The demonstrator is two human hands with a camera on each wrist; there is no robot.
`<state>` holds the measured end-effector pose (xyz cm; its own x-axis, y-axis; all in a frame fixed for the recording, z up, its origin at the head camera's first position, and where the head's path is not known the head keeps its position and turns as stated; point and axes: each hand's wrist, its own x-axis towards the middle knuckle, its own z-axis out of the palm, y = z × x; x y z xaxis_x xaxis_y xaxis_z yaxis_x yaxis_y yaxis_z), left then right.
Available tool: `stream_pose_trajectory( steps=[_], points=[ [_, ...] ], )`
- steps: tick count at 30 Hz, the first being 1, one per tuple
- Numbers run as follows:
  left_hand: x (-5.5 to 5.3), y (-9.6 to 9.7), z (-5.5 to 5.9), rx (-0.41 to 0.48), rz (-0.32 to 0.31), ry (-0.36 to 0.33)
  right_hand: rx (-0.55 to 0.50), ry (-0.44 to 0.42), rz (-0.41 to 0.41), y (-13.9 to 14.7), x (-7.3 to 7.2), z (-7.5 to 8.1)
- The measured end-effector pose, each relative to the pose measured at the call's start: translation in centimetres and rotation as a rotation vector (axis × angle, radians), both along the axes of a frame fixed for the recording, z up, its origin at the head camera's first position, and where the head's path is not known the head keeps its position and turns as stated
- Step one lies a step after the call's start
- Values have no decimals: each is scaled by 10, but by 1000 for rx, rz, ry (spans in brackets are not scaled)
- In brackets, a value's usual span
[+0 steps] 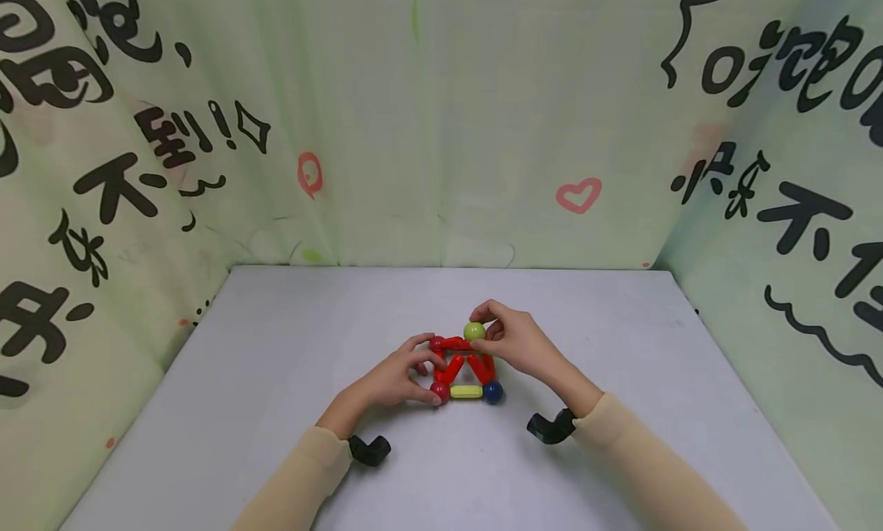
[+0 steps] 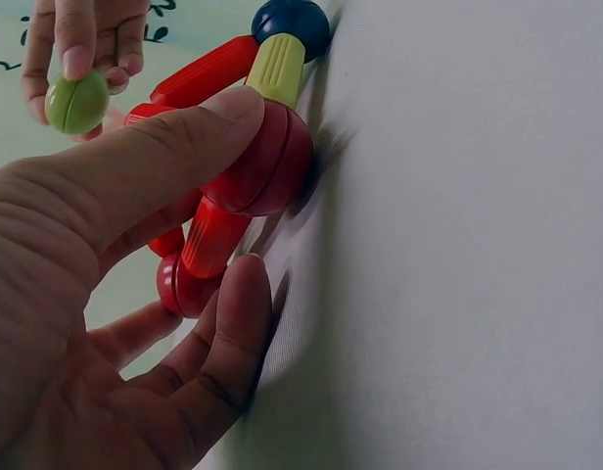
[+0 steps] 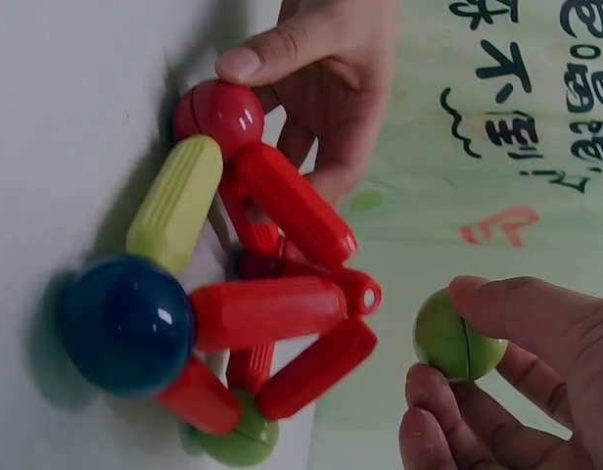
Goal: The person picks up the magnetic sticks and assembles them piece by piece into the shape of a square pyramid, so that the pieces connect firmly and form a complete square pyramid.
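A frame of magnetic rods and balls stands on the white table. A yellow rod joins its near red ball to a blue ball. Several red rods lean up together into a peak. My left hand steadies the frame, thumb on the near red ball and a fingertip at the far red ball. Between thumb and fingers my right hand pinches a green ball, apart from the peak. Another green ball sits at a base corner.
The white table stretches around the frame. Pale green curtains with black lettering and red drawings stand behind it and at both sides. A black wrist mount sticks out by the left cuff, with another black mount at the right.
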<state>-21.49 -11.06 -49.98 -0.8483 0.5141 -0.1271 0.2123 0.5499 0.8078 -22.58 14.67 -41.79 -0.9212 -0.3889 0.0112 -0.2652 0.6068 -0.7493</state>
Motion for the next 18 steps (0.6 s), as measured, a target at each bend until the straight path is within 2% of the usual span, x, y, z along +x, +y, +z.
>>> stream_pose_trajectory(
  steps=[5, 11, 15, 18],
  points=[
    [1, 2, -1, 17, 3, -9, 1, -5, 41, -7, 5, -3],
    [1, 3, 2, 9, 7, -10, 12, -24, 17, -4, 5, -9],
    [3, 5, 9, -7, 16, -16, 41, -84, -13, 0, 7, -13],
    [7, 11, 17, -42, 42, 38, 66, -130, -8, 1, 10, -18]
  ],
)
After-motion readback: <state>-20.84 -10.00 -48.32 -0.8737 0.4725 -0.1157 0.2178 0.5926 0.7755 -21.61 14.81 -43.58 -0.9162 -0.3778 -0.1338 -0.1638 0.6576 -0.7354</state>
